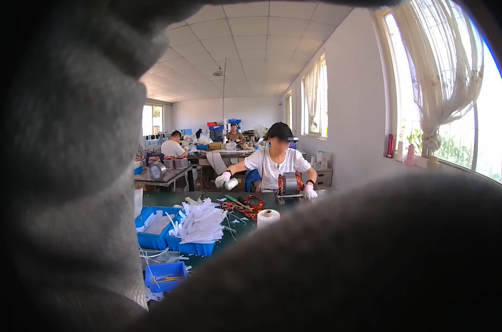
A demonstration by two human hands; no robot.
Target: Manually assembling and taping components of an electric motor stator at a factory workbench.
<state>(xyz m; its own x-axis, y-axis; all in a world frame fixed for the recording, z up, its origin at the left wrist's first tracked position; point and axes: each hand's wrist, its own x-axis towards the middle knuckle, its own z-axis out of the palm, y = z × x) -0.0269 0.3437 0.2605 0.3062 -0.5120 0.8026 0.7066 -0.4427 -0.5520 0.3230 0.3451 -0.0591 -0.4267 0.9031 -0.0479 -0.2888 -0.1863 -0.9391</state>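
Note:
Very close to the camera, grey knitted fabric [74, 166] fills the left side; it looks like my left hand in a glove, but its fingers cannot be made out. A dark blurred mass [372, 260] covers the lower right, perhaps my right hand or arm; its fingers are hidden. Whether either holds anything is not visible. Beyond them, a green worktable [240, 232] carries blue bins [151, 239] with white paper strips [198, 222], a white thread roll [268, 217], red-brown wire coils [253, 206] and green-handled pliers [232, 200].
Across the table a co-worker [278, 163] in white gloves holds a white roll [231, 183] beside a motor stator [290, 184] with red-brown windings. A small blue bin [165, 276] holds yellow sticks. Two more people sit farther back; a side table [170, 176] carries stators. Curtained windows line the right wall.

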